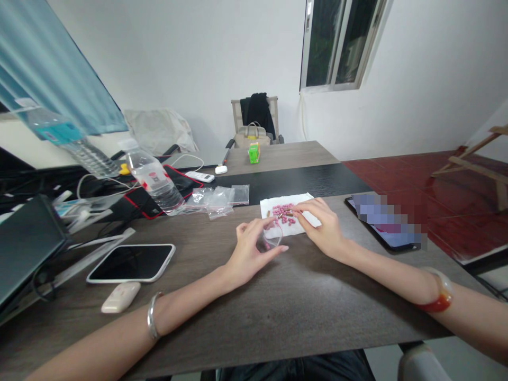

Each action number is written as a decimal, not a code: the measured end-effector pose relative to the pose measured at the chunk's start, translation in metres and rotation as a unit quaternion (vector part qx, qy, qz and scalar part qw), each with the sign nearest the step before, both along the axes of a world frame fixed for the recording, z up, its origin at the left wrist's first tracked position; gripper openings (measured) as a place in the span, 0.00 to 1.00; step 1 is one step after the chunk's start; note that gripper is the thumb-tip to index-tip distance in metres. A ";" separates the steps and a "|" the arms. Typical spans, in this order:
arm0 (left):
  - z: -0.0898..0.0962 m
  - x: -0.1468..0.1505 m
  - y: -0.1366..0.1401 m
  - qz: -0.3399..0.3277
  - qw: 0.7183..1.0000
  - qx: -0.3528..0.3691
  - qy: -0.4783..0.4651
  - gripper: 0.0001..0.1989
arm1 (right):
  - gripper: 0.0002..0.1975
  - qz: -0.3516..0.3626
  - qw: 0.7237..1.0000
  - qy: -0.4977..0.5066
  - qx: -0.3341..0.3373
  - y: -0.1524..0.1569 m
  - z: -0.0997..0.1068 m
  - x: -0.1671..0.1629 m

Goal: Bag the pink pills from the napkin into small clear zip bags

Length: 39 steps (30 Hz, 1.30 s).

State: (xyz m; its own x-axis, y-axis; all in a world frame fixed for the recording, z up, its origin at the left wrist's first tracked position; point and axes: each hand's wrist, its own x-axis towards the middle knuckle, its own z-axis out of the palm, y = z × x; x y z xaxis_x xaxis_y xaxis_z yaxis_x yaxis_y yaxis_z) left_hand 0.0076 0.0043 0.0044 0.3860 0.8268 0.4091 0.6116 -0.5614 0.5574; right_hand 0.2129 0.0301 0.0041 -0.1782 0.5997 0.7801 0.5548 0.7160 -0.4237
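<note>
Pink beads (283, 207) and a few brown pieces lie on a white paper tissue (269, 203) on the table in front of me. Between the thumb and fingers of my left hand (250, 243) is a small clear plastic bag (273, 238) with a reddish edge. A little pink shows near the bag's lower end. My right hand (323, 225) rests over the tissue's right side, thumb and fingertips brought together at the beads. Whatever sits in that pinch is too small to make out.
Several clear zip bags (220, 200) lie beyond my left hand, beside a leaning water bottle (153, 177). A white-edged phone (133, 263) and an earbud case (121, 297) are at left. Another phone (381, 225) lies at right. A green box (254, 153) stands farther back.
</note>
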 end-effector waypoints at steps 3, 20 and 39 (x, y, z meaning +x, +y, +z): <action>0.001 0.001 -0.001 -0.007 1.000 -0.011 0.005 0.28 | 0.08 0.051 0.998 0.020 0.031 -0.008 0.006 -0.004; 0.001 0.002 0.001 -0.023 0.999 -0.035 0.014 0.26 | 0.06 0.070 0.997 -0.036 0.012 -0.002 -0.001 -0.005; -0.001 0.000 0.004 -0.002 0.999 -0.034 -0.008 0.25 | 0.12 -0.018 0.962 -0.226 -0.151 0.017 -0.017 0.009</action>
